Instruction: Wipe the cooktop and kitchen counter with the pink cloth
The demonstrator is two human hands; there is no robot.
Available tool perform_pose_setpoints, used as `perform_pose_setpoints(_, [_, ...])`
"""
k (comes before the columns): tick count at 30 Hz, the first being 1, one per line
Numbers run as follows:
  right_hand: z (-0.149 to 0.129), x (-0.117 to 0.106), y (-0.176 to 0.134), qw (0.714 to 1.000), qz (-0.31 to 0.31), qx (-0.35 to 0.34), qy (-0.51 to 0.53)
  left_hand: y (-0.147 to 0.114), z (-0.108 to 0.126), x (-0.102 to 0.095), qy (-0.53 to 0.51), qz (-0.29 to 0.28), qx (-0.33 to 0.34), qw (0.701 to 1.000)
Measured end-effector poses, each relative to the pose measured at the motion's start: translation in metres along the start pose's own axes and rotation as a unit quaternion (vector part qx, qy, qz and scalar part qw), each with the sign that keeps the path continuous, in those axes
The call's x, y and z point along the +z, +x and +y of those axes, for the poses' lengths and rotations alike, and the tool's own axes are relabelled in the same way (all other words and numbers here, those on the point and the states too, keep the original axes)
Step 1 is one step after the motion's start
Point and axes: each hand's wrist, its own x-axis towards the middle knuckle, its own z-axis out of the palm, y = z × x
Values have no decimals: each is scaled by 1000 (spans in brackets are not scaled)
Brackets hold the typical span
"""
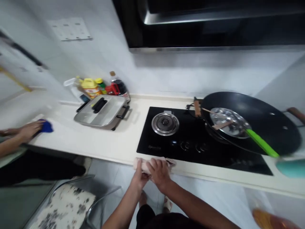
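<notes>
A pale pinkish cloth (pixel 145 166), bunched up, lies at the front edge of the white counter (pixel 114 143), just before the black gas hob (pixel 188 136). My left hand (pixel 140 175) grips its left end, with the thumb up along it. Over its right part curl the fingers of my right hand (pixel 159 173). Both hands are closed on the cloth, close together. A loose end of it sticks out to the right of my right hand.
A large black wok (pixel 267 124) with a steel strainer-like dish (pixel 234 122) and green-handled utensil (pixel 262 143) sits on the hob's right. Left are a lidded electric pan (pixel 102 111), bottles (pixel 91 87), another person's hand (pixel 30 130) on a blue cloth (pixel 47 126), and a chair (pixel 66 203).
</notes>
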Motion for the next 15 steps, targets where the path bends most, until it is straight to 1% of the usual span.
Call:
perform_pose_setpoints(3, [9,5,15,998,25,-37,-35,0,17,-6,9,-3,16,1000])
perform_pose_setpoints(5, [14,4,16,998,39,-47,-31,0,19,-1,15,-11,34,999])
perform_pose_setpoints(6, [17,2,15,998,41,-46,-24,1,16,3,19,-15,41,999])
perform_pose_setpoints(8, [25,-3,7,998,42,-39,-13,2,4,15,34,-21,51,998])
perform_pose_setpoints(10, [39,-11,-8,999,40,-28,-7,3,-15,31,60,-28,58,996])
perform_pose_setpoints(13, [69,-29,-42,1000,22,-2,5,4,-49,53,122,-40,61,990])
perform_pose_setpoints(15, [94,-43,-69,1000,2,28,10,1,-71,62,172,-45,65,982])
